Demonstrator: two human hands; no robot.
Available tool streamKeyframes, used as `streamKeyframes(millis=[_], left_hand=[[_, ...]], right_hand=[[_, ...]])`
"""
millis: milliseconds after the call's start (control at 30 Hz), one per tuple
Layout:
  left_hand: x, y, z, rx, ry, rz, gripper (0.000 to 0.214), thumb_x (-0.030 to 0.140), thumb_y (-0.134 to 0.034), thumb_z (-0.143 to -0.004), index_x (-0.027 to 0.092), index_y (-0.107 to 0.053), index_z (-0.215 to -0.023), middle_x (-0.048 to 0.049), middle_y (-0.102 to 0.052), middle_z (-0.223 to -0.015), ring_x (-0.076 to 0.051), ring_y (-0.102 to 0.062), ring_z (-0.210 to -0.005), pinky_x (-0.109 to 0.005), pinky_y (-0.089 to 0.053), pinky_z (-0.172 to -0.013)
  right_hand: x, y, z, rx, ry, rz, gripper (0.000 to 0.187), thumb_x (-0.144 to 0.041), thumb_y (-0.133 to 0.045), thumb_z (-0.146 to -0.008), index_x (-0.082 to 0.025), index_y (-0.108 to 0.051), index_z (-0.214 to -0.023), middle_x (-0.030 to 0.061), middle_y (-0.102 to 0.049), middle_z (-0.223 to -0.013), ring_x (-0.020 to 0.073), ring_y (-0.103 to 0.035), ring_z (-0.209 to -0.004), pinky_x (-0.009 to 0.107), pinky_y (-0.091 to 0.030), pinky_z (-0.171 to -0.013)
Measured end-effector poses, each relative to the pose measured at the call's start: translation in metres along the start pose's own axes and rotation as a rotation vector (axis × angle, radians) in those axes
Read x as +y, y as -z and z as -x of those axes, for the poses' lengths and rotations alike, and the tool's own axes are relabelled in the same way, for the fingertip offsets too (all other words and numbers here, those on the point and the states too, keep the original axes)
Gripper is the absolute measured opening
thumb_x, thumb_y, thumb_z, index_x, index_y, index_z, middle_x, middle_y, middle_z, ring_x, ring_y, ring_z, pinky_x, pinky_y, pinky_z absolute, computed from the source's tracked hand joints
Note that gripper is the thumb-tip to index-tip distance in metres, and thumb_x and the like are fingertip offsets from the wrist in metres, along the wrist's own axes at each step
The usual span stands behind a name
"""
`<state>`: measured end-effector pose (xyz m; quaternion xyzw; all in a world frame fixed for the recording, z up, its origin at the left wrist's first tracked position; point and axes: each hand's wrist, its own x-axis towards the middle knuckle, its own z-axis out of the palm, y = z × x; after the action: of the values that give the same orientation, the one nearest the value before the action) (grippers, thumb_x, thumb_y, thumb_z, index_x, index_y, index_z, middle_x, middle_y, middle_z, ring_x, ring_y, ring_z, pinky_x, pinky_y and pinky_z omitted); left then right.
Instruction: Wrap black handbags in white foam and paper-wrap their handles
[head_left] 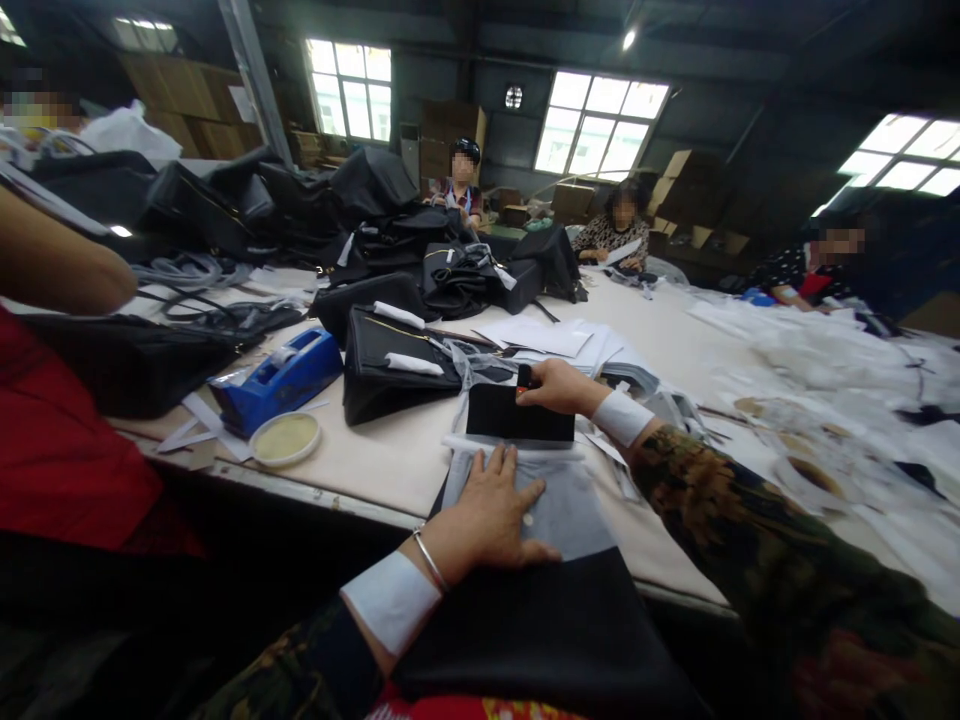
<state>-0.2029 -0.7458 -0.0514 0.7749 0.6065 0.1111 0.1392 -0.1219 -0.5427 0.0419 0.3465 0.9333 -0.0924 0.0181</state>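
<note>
My left hand (495,512), fingers spread, lies flat on a translucent whitish sheet (577,510) that covers part of a black leather-like bag (540,630) in front of me. Just beyond it, a black rectangular panel (517,415) shows above a rolled white strip (510,452). My right hand (555,388) is closed in a pinch at the panel's upper edge. Between its fingers is a small black object (524,376) with an orange-red spot; its exact kind is unclear. Left of the panel lies another black bag (397,360) with white-wrapped handles.
A blue tape dispenser (281,375) and a round shallow dish (286,438) sit near the table's front edge. Black bags (375,230) pile up behind. White paper sheets (547,335) lie beyond my right hand, plastic wrap (825,350) at right. Co-workers sit across; a red-clothed person stands left.
</note>
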Motion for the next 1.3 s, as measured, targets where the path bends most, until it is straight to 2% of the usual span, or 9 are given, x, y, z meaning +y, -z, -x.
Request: streamKeyframes(millis=[167,400,500,600,667,867,1000,1100,1300], left_hand=[[0.004,0.0,0.001,0.059,-0.026,-0.03,0.092,0.083,-0.05,-0.074,0.027,-0.047,-0.146,-0.02,-0.04,-0.152,-0.048,-0.029,-0.141,-0.069,-0.017,-0.112],[-0.001,-0.002,0.007,0.001,-0.126,0.043,0.07,0.068,-0.052,-0.085,0.021,-0.056,-0.136,-0.0127,-0.06,-0.136,-0.036,-0.053,-0.126,-0.046,-0.037,-0.11],[-0.005,-0.002,0.015,0.055,-0.173,0.025,0.075,0.065,-0.059,-0.083,0.02,-0.05,-0.142,-0.0135,-0.053,-0.145,-0.036,-0.043,-0.136,-0.048,-0.027,-0.116],[-0.008,0.004,0.023,0.115,-0.216,0.039,0.082,0.059,-0.068,-0.078,0.023,-0.043,-0.148,-0.0116,-0.037,-0.157,-0.037,-0.027,-0.146,-0.052,-0.011,-0.121],[-0.01,0.008,0.03,0.123,-0.214,0.081,0.078,0.054,-0.073,-0.076,0.026,-0.048,-0.144,-0.0101,-0.04,-0.156,-0.036,-0.029,-0.145,-0.053,-0.006,-0.122],[-0.018,0.005,0.061,0.292,-0.017,0.182,0.031,0.04,-0.062,-0.087,0.019,-0.07,-0.109,-0.0137,-0.064,-0.128,-0.033,-0.045,-0.134,-0.054,-0.019,-0.119],[-0.019,-0.009,0.077,0.548,0.269,0.288,0.05,0.03,-0.062,-0.084,0.011,-0.054,-0.13,-0.0183,-0.053,-0.137,-0.028,-0.044,-0.134,-0.045,-0.035,-0.115],[-0.019,-0.011,0.079,0.459,0.503,0.403,0.067,0.036,-0.068,-0.078,0.006,-0.048,-0.135,-0.0199,-0.056,-0.129,-0.031,-0.052,-0.124,-0.045,-0.043,-0.108],[-0.029,-0.002,0.078,0.273,0.662,0.708,0.071,0.042,-0.066,-0.077,0.01,-0.048,-0.138,-0.0152,-0.063,-0.127,-0.028,-0.06,-0.116,-0.039,-0.049,-0.1]], right_hand=[[-0.035,-0.003,0.066,0.078,0.238,0.152,0.017,-0.029,-0.062,-0.089,-0.017,-0.075,-0.088,0.0076,-0.069,-0.092,0.0193,-0.061,-0.08,0.027,-0.038,-0.064],[-0.035,-0.076,0.142,0.225,0.287,-0.058,0.019,-0.021,-0.055,-0.094,-0.016,-0.071,-0.086,0.0063,-0.062,-0.083,0.0172,-0.058,-0.072,0.028,-0.04,-0.064],[-0.022,-0.093,0.157,0.242,0.282,-0.322,0.016,-0.021,-0.056,-0.094,-0.017,-0.072,-0.09,0.0054,-0.061,-0.083,0.017,-0.06,-0.075,0.027,-0.044,-0.068],[-0.013,-0.094,0.166,0.188,0.265,-0.505,0.014,-0.023,-0.058,-0.094,-0.019,-0.072,-0.095,0.0049,-0.064,-0.087,0.017,-0.062,-0.08,0.028,-0.048,-0.072],[-0.012,-0.09,0.169,0.139,0.239,-0.55,0.015,-0.024,-0.058,-0.093,-0.021,-0.073,-0.097,0.0047,-0.065,-0.089,0.0174,-0.063,-0.081,0.028,-0.049,-0.074],[-0.022,-0.086,0.166,0.028,0.207,-0.429,0.022,-0.027,-0.053,-0.095,-0.021,-0.073,-0.088,0.0062,-0.065,-0.088,0.0187,-0.062,-0.081,0.031,-0.049,-0.074],[-0.028,-0.087,0.157,-0.01,0.197,-0.318,0.025,-0.028,-0.052,-0.095,-0.019,-0.071,-0.083,0.0062,-0.064,-0.085,0.0186,-0.06,-0.079,0.03,-0.047,-0.07],[-0.031,-0.086,0.152,-0.047,0.156,-0.271,0.025,-0.029,-0.052,-0.097,-0.019,-0.072,-0.086,0.0057,-0.065,-0.086,0.0179,-0.06,-0.077,0.028,-0.045,-0.068],[-0.034,-0.087,0.156,-0.104,0.28,-0.171,0.02,-0.023,-0.054,-0.096,-0.019,-0.072,-0.088,0.0076,-0.066,-0.094,0.0217,-0.059,-0.092,0.033,-0.047,-0.085]])
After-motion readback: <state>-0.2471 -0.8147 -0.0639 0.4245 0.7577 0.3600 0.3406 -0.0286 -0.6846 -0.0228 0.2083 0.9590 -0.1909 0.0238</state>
